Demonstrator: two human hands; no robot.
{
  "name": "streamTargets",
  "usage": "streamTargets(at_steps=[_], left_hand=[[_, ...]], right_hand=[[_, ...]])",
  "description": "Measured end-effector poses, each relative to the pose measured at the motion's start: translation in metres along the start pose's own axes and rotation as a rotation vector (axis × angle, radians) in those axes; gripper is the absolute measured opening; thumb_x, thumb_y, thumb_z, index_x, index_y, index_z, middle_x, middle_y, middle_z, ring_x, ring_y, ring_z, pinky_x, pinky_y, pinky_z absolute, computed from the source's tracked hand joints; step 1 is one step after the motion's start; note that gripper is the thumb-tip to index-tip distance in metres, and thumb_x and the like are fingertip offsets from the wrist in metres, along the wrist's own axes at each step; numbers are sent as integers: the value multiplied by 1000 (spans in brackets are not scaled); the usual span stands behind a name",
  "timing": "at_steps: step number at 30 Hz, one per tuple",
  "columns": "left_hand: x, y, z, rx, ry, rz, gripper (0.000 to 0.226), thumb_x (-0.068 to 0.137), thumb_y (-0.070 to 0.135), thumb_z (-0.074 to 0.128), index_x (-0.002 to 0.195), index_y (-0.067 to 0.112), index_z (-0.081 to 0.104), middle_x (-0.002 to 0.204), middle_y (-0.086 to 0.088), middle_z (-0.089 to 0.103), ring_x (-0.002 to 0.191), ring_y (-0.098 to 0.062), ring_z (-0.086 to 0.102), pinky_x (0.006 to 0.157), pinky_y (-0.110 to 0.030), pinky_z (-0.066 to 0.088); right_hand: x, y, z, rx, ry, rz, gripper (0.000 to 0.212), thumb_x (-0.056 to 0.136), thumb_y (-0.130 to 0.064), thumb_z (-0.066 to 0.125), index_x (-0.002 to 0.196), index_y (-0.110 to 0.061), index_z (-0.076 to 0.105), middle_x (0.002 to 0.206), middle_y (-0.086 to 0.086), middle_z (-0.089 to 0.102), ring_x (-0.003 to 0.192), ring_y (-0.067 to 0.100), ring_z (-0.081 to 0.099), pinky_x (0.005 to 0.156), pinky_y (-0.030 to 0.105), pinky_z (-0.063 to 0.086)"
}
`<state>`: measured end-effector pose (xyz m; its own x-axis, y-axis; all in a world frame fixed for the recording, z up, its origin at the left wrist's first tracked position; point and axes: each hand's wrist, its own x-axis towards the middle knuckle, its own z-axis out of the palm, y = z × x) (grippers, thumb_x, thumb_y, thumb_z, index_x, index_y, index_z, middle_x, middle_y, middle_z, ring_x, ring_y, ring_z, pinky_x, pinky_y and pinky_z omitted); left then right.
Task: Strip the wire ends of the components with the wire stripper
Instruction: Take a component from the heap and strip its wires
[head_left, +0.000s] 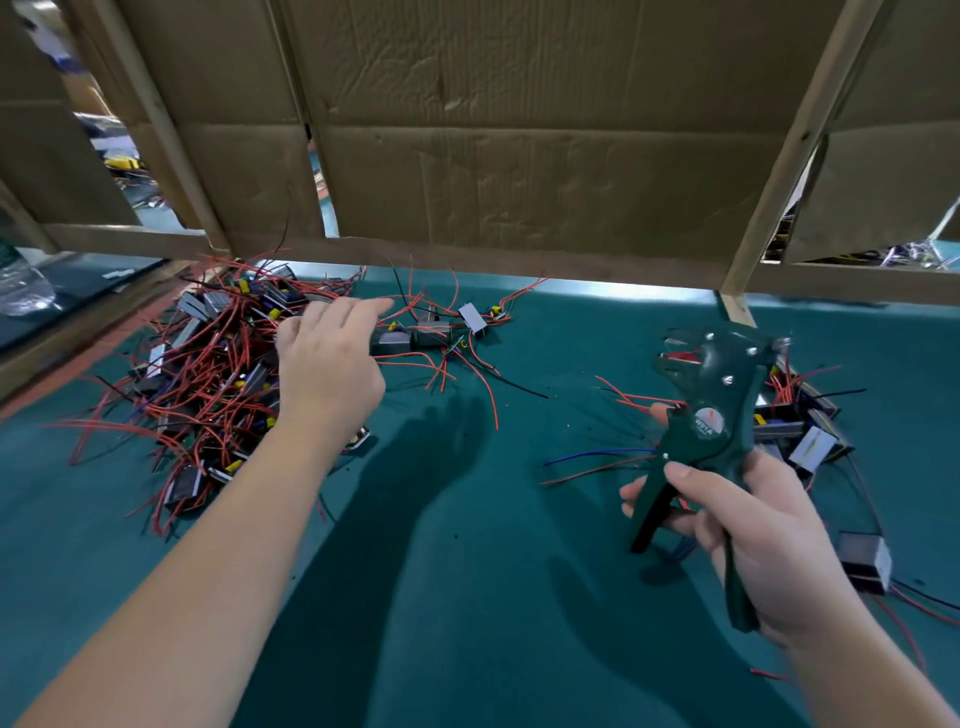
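Well, the left hand (328, 364) is stretched out over the near edge of the big tangled pile of components (208, 374), fingers straight and holding nothing. It looks to be going for one of the small group of loose components (434, 332) just past its fingertips, which would be easier to lift free than anything in the knot of red leads. The right hand (753, 535) is curled round the handles of the green wire stripper (711, 415), holding it upright off the table with the head pointing away. I would say that keeps the tool ready for a wire end to be fed in from the left. Behind the stripper lies a smaller heap of components (802, 428), probably the finished ones, kept well apart from the rest. Everything sits on a green mat (467, 597), with a cardboard wall (519, 130) closing off the back.
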<state>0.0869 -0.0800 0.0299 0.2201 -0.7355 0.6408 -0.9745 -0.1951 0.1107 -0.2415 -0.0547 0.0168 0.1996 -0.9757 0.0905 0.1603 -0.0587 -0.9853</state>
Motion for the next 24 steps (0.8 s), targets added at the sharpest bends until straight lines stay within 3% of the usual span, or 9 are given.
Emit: streamTargets(at_steps=[4,7,10,12,15,17,20,22,24], left_hand=[[20,-22,3,-77,-437,33,46,84,-4,48,122,18,64,118,-6,67,110,-29,58,93,-38,46],[28,-37,2,-129,-472,26,23,90,8,61,111,12,71,109,-9,71,102,-28,63,93,-35,48],[39,-45,0,-67,-576,25,33,86,19,71,118,12,68,113,-8,69,102,-26,62,94,-37,48],[46,-45,0,48,-685,65,35,86,30,72,118,17,68,119,-3,66,110,-25,58,94,-40,48],[49,-40,-3,170,-765,98,19,86,43,67,102,33,71,108,8,67,103,-19,58,81,-39,52],[48,-35,-4,265,-700,138,14,89,46,62,97,36,69,102,7,67,102,-20,55,81,-37,47],[43,-29,-5,302,-421,215,18,91,45,59,89,31,71,103,6,68,110,-21,52,92,-39,32],[39,-18,-12,4,-235,169,21,88,39,64,80,22,72,99,4,72,103,-23,61,93,-38,35],[36,-1,-24,-314,-111,63,22,87,35,66,78,16,67,78,2,68,81,-24,64,77,-33,45]], right_hand=[[0,-2,6,159,-78,-58,37,81,-8,56,111,-23,71,90,6,73,77,38,67,71,53,58],[-1,1,9,223,-116,-22,42,77,-10,54,109,-30,73,96,2,72,76,37,67,68,50,57],[-2,3,12,228,-139,6,42,77,-11,55,110,-29,72,100,2,71,76,37,66,69,50,56],[-3,4,14,221,-153,15,42,77,-12,55,112,-29,71,101,4,72,77,37,66,70,50,55],[-4,5,17,220,-173,37,43,77,-12,56,114,-28,70,96,8,71,78,39,66,71,51,54],[-5,6,17,222,-184,56,43,77,-12,56,115,-28,70,96,10,71,78,40,66,72,51,54],[-6,5,17,233,-190,75,43,76,-13,56,113,-29,71,95,12,72,78,40,66,71,52,54],[-6,4,18,251,-192,82,43,75,-13,57,114,-26,71,98,14,71,77,40,66,71,53,54],[-6,2,18,279,-184,94,46,74,-12,57,118,-17,68,109,14,69,76,41,65,69,53,54]])
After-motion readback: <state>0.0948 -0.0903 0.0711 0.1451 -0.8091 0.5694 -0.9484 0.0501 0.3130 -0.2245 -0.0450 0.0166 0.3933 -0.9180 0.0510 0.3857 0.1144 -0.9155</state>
